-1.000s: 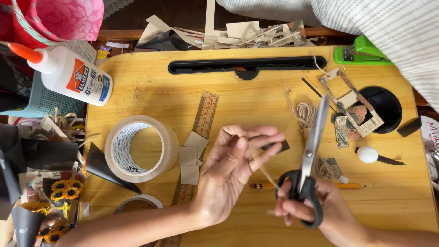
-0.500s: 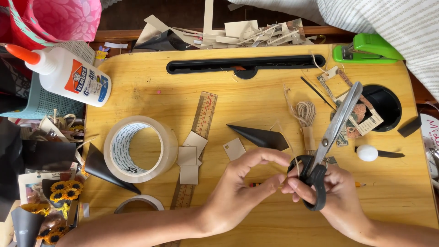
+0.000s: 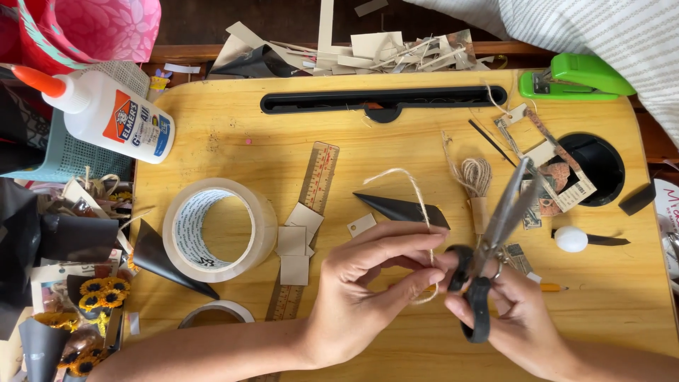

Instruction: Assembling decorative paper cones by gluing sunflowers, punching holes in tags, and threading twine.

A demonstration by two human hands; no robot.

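Twine [image 3: 417,191] rose in a loop above the desk [image 3: 233,141], its ends pinched between thumb and fingers of the left hand [image 3: 368,283], which kept the strand taut and clear of the clutter below. That grip was clenched on the twine. The right hand [image 3: 516,318] had its fingers through the black handles of the scissors [image 3: 495,240], blades pointing up and away and nearly closed, close beside the pinch so the strand sat within reach of the blades. A small bundle of string [image 3: 475,177] lay just behind, near a black paper cone [image 3: 403,209]. Tape roll [image 3: 219,230], ruler [image 3: 315,191] and glue bottle [image 3: 109,117] lay off to the left, well apart from both hands.
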